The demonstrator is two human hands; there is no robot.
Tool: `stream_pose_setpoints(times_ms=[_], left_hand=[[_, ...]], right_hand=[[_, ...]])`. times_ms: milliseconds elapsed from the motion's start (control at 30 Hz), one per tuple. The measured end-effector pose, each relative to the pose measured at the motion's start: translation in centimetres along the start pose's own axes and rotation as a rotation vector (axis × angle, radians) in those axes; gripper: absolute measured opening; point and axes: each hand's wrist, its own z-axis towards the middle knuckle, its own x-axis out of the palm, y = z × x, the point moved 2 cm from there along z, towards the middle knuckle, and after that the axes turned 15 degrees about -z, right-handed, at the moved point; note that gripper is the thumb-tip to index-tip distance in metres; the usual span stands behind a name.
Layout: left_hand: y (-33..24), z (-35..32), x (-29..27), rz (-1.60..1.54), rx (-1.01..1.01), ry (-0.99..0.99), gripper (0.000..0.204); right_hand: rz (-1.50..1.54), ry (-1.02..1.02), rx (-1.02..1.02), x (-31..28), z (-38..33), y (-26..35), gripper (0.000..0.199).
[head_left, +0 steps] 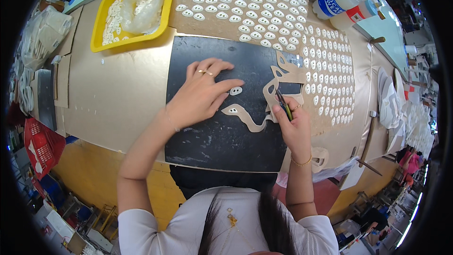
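Currently, left hand (194,98), fingers apart, beside 1 white oval (235,91); right hand (297,130), fingers clamped on 1 tool (282,100).

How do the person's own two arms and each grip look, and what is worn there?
The left grip, an ungloved hand, wears a gold-coloured ring and, further down, what seems a very thin bracelet. The right grip, also ungloved, has a slim ring and a gold-coloured chain bracelet. Both forearms are uncovered below short whitish sleeves.

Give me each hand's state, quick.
Left hand: open, over the black mat, right by a white piece; contact unclear.
Right hand: closed on a slim tool.
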Motion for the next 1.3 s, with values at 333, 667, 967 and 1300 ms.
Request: stream_pose_setpoints(times_ms=[333, 667, 967, 1300], left_hand=[[0.8, 5.0, -2.7, 0.093, 0.17, 0.491, 0.032], [1.9, 2.5, -4.4, 0.082, 0.085, 0.314, 0.034], [1.8, 3.7, -4.0, 0.118, 0.167, 0.409, 0.028], [2.5, 0.7, -4.5, 0.031, 0.057, 0.28, 0.03]], right_hand=[[0.037, -0.004, 0.04, -0.2, -1.8, -0.3, 0.02], [0.029, -0.012, 0.006, -0.1, -1.6, -0.6, 0.016], [0.03, 0.005, 0.005, 0.1, -1.9, 0.3, 0.016], [0.269, 0.008, -0.012, 1.1, -1.4, -0.7, 0.018]])
